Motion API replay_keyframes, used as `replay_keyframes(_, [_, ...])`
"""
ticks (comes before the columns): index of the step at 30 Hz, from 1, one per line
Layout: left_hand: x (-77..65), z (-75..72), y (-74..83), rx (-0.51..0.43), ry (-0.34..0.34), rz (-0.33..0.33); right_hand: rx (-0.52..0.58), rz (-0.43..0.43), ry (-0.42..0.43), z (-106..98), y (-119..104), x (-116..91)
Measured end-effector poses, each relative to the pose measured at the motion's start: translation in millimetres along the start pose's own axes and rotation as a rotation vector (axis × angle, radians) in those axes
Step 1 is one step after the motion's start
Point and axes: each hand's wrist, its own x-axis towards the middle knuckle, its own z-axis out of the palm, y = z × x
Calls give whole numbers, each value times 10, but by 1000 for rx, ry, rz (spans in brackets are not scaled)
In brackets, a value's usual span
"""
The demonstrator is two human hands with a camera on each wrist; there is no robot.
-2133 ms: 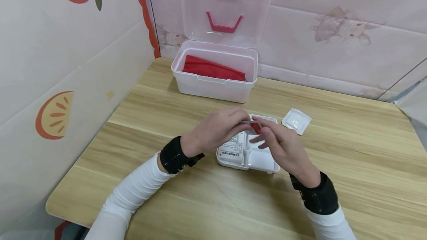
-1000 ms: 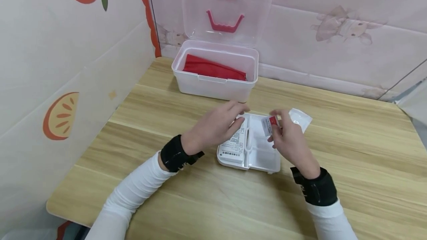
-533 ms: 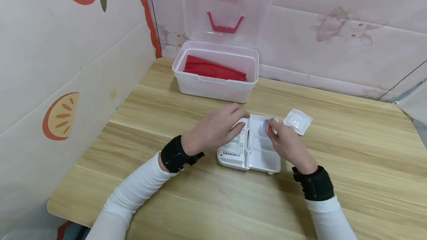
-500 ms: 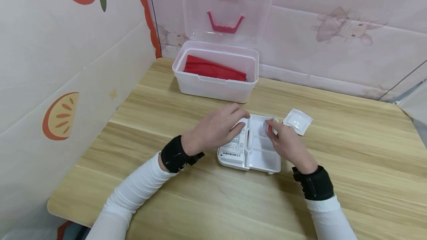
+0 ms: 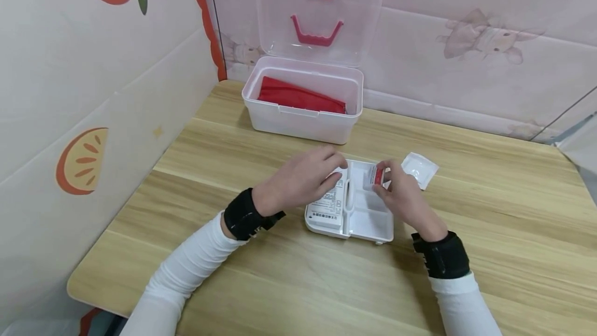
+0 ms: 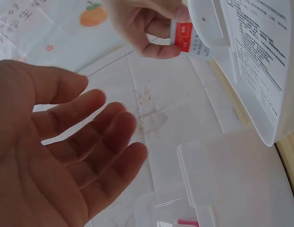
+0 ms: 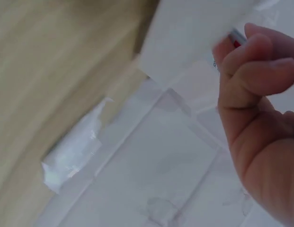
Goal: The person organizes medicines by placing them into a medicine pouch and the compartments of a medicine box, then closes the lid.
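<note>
In the head view my right hand pinches a small red-and-white packet between thumb and fingers. The packet is over the far right compartment of an open white plastic case. The left wrist view shows the packet's red end by the fingertips. My left hand is over the case's left half, fingers loosely bent and holding nothing. Under it, a white printed box fills that half, partly hidden by the hand. In the right wrist view the packet is mostly hidden behind the fingers.
A white sealed pouch lies on the wooden table just right of the case. Behind stands a translucent first-aid box, lid up, with a red fabric item inside. Walls border the table at the left and back.
Both hands held the packet at first. The left hand let go and stays over the case; the right hand carried the packet rightward, lowered it towards the far compartment, then shifted it slightly.
</note>
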Motion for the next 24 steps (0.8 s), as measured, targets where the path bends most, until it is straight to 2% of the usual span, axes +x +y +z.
replay_keyframes(2, [-2,4,0,29,-59,-3,-15,-23,9,-55,-42,-35])
replay_keyframes(4, [-3,21,0,55,-116,-2,-31,-28,-28,-134,-104,-80])
replay_keyframes(10, [-10,70,14,103,-219,51,-89,-77,-257,-326,-298,-233])
replay_keyframes(15, [-32,102,79,126,-286,116,-94,-115,-411,-314,-377,-293])
replay_keyframes(24, [-28,244,197,191,-407,179,-59,-270,-438,-270,-240,-278])
